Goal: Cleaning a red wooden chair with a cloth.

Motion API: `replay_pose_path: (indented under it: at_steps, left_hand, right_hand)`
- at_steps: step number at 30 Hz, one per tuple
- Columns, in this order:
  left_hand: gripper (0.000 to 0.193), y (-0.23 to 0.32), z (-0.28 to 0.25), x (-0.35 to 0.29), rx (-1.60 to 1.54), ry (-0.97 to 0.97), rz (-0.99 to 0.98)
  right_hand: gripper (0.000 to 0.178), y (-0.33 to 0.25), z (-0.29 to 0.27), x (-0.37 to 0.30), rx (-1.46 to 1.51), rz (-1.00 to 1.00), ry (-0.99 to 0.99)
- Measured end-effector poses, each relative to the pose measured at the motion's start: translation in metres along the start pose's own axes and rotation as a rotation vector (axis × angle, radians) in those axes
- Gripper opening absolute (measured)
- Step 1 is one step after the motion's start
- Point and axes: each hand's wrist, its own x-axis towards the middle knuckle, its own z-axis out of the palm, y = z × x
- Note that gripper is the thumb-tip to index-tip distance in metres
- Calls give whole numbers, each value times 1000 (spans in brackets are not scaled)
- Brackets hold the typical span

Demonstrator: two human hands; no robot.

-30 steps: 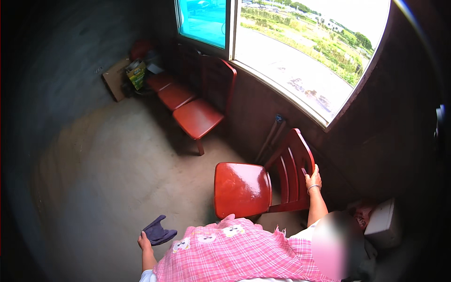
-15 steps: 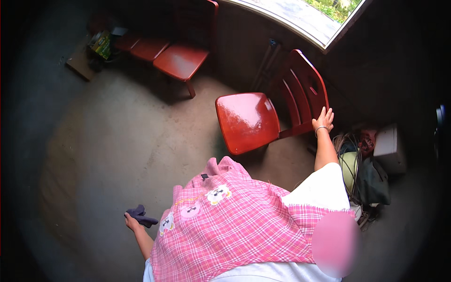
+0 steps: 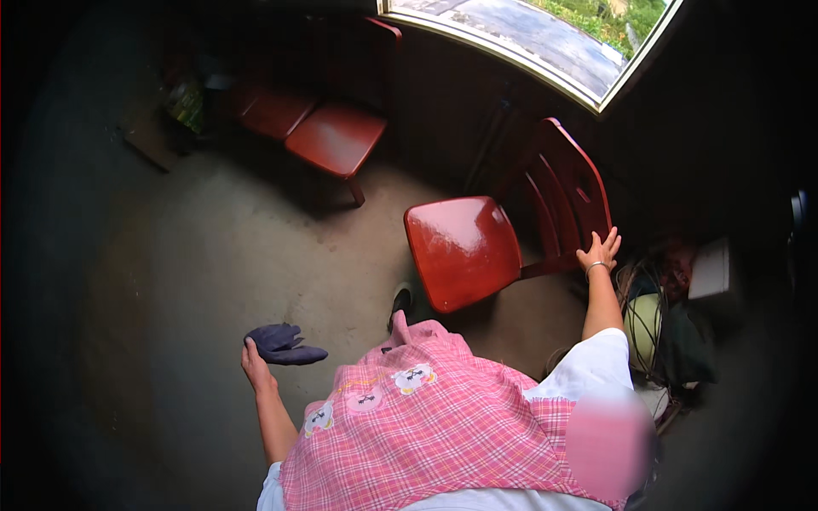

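Observation:
My left hand [image 3: 258, 364] is closed on a dark purple cloth [image 3: 288, 345], which hangs bunched above the floor, left of my pink checked apron [image 3: 426, 434]. A glossy red wooden chair [image 3: 464, 251] stands in front of me, its slatted back toward the right. At the near corner of that back, my right hand [image 3: 601, 251], with a bangle at the wrist, grips the top rail with thumb and fingers parted around it. The cloth and the chair are apart. Part of one dark shoe [image 3: 402, 298] shows beyond the apron's hem.
More red chairs [image 3: 336, 140] stand in a row at the far left, near a flat board [image 3: 146, 152]. A bright window [image 3: 545, 43] is at the top. On the right lie a white box [image 3: 714, 268], a pale green round object [image 3: 643, 324] and tangled cords.
My left hand has lifted the cloth forward and to the right, closer to the apron. The view has shifted slightly; my right hand stays at the same corner of the chair back.

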Motion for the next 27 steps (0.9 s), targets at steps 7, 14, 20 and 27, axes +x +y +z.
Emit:
replay_pose_path:
  at_steps: [7,14,20,27]
  left_hand:
    - [33,40,96,31,-35,-211,87]
    - [31,86,184,59,-93,-427,170]
    - [31,107,242,71,-73,-553,218]
    - [27,117,309,55,-126,-855,196]
  right_hand:
    - [59,-9,18,1,52,123,128]
    - [55,-11,9,3,75,168,138]
    - [51,-11,17,8,94,166,211]
    - [48,-14,12,4,113,145,226]
